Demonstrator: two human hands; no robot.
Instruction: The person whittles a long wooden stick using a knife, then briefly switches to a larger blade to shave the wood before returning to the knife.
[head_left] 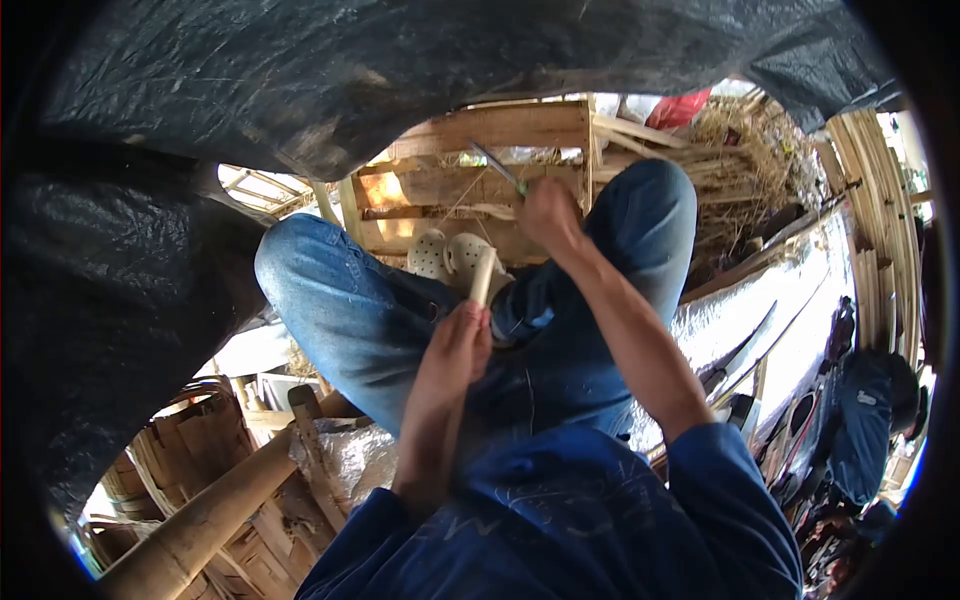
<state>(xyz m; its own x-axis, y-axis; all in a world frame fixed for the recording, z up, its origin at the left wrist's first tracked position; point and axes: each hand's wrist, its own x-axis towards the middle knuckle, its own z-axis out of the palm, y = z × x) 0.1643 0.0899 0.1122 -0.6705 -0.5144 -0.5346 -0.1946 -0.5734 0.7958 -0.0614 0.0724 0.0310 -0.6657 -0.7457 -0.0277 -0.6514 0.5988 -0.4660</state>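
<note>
My left hand [463, 345] is wrapped round a pale wooden stick [482, 278] between my knees. The stick's upper end points away from me, toward the light spotted clogs [447, 255] on my feet. My right hand [550, 212] is closed round the green handle of a knife [492, 165], up and to the right of the stick. The blade points forward and to the left, apart from the stick. My fingers hide most of the handle.
A wooden slatted frame [490, 130] lies beyond my feet. Dark plastic sheeting [250, 90] hangs above and at the left. Straw and sticks [740, 150] are at the upper right, a bamboo pole [200, 520] at the lower left, and reflective sheeting [730, 320] at the right.
</note>
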